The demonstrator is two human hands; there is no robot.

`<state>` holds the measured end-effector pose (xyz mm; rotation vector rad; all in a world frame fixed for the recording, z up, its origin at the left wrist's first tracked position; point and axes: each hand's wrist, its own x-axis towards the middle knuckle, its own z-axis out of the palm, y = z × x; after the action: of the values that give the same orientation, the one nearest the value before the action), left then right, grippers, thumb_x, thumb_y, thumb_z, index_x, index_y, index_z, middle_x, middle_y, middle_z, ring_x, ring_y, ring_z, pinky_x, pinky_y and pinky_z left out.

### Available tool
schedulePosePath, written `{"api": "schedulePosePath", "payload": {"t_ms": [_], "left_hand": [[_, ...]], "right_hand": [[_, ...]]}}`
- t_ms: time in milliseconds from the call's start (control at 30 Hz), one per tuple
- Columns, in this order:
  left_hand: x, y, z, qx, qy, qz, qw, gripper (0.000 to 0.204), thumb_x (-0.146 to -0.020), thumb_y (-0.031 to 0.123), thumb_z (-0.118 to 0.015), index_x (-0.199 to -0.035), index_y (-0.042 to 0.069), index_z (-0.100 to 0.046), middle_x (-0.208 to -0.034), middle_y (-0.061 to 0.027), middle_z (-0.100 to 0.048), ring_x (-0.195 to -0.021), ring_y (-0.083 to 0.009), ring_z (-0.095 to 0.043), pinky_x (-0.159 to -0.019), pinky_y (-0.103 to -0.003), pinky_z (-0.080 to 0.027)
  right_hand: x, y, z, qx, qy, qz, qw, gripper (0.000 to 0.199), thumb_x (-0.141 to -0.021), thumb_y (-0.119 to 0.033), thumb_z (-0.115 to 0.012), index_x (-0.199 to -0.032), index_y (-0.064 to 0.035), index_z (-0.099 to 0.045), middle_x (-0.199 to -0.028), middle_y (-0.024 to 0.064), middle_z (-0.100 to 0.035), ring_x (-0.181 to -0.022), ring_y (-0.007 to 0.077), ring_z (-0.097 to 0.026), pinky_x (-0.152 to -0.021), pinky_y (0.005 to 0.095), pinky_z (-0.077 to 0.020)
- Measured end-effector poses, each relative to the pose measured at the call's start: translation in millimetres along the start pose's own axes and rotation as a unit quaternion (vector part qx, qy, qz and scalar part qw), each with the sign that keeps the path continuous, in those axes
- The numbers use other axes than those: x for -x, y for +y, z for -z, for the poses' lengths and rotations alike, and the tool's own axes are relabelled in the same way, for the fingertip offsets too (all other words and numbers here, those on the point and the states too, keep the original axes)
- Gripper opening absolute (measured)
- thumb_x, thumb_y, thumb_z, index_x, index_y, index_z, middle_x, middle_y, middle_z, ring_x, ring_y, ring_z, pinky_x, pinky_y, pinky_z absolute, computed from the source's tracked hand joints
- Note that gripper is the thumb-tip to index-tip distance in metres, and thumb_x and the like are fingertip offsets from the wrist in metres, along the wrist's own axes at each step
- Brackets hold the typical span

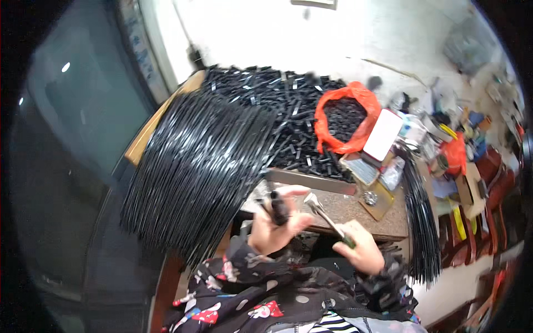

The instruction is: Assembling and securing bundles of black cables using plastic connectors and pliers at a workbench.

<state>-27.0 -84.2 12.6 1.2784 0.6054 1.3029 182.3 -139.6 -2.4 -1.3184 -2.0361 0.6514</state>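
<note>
Pinching black strip [276, 206] inside left hand [272, 230] grip.

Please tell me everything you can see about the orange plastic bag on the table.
The orange plastic bag is thin, crinkled film, glossy where light strikes it. It stands open, its mouth rolled outward into a loose rim, and it is filled with small black pieces like those in the pile of short black strips that spreads behind and to the left of it. It sits toward the far right of the wooden work table; a white flat box leans against its right side. Neither hand touches it.
</note>
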Motion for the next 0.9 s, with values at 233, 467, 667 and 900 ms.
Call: {"api": "schedulePosePath", "payload": {"t_ms": [233, 467, 667, 900], "left_hand": [[7, -31, 16, -0.056, -0.019, -0.095, 0.994, 0.025, -0.08, 0.018, -0.06, -0.078, 0.002, -0.041, -0.056, -0.0041, -0.045, -0.044, -0.0083, -0.041, -0.043, -0.023, -0.037], [-1, -36, 25, 0.079, -0.033, -0.088, 0.992, 0.027, -0.079, 0.016, -0.062, -0.075, 0.006, -0.037, -0.054, -0.0011, -0.04, -0.043, -0.0094, -0.036, -0.042, -0.025, -0.036], [-8, -46, 29, 0.135, -0.058, -0.081, 0.986, 0.028, -0.075, 0.014, -0.066, -0.071, 0.005, -0.039, -0.052, -0.0034, -0.044, -0.041, -0.0119, -0.04, -0.042, -0.026, -0.038], [-18, -55, 26, 0.159, -0.073, -0.07, 0.982, 0.026, -0.076, 0.014, -0.065, -0.071, 0.005, -0.04, -0.051, -0.0038, -0.045, -0.04, -0.0114, -0.04, -0.041, -0.026, -0.038]], "right_hand": [[14, 114, -23, 0.307, 0.062, -0.126, 0.941, 0.039, -0.072, -0.032, -0.063, -0.092, -0.0016, -0.049, -0.085, 0.0127, -0.046, -0.082, 0.028, -0.048, -0.068, 0.0368, -0.043], [14, 125, -30, 0.387, 0.047, -0.12, 0.913, 0.046, -0.073, -0.034, -0.06, -0.103, -0.0026, -0.048, -0.087, 0.0106, -0.046, -0.084, 0.0271, -0.045, -0.077, 0.0367, -0.0389], [-21, 167, 32, 0.148, 0.132, 0.006, 0.98, 0.029, -0.079, -0.018, -0.052, -0.1, 0.0007, -0.052, -0.09, 0.0167, -0.052, -0.084, 0.0329, -0.049, -0.074, 0.0395, -0.0399], [-65, 204, 68, 0.506, 0.145, -0.095, 0.845, 0.043, -0.076, -0.03, -0.057, -0.118, -0.0232, -0.048, -0.084, 0.0059, -0.047, -0.081, 0.0223, -0.046, -0.065, 0.036, -0.0362]]}}
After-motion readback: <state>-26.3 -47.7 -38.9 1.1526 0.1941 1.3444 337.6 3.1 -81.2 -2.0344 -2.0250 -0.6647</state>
